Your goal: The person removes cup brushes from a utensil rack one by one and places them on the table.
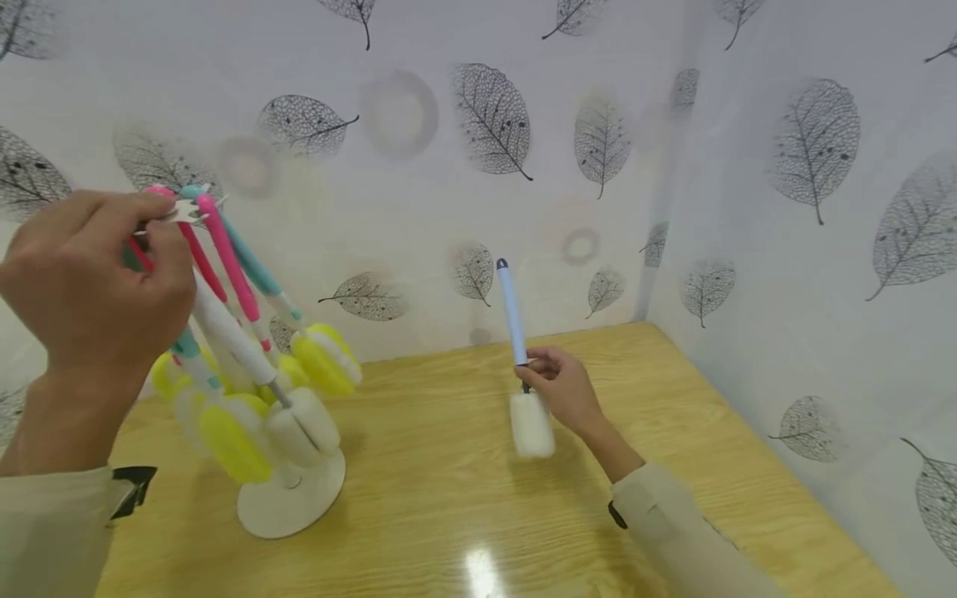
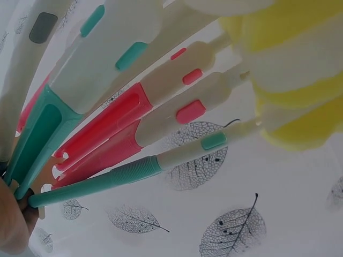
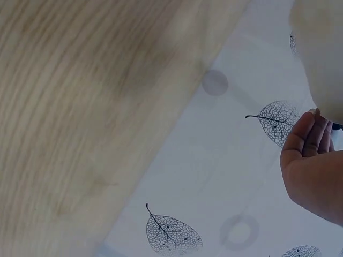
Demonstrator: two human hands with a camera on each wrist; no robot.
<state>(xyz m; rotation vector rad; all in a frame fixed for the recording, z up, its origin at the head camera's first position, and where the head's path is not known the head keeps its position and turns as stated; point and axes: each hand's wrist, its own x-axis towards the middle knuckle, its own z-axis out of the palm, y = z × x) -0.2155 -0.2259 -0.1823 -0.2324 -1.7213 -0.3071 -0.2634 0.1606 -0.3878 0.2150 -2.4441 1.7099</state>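
Note:
My left hand (image 1: 97,257) pinches the white hooked top (image 1: 184,213) of a round-based stand (image 1: 287,511) at the left. Several sponge bottle brushes hang from it heads down, among them a pink-handled brush (image 1: 230,262), a teal-handled brush (image 1: 250,253) and a white-handled brush (image 1: 232,332). Over to the right, my right hand (image 1: 564,390) holds another bottle brush (image 1: 512,320) by its dark neck, blue handle up and white sponge head (image 1: 532,425) down. That sponge (image 3: 327,64) partly covers the fingertips in the right wrist view.
A wood-grain table (image 1: 426,482) carries the stand and meets a pale wall covering (image 1: 419,208) printed with dark leaves. Another covered wall (image 1: 807,291) runs along the right edge. Teal, pink and white handles (image 2: 102,176) crowd the left wrist view.

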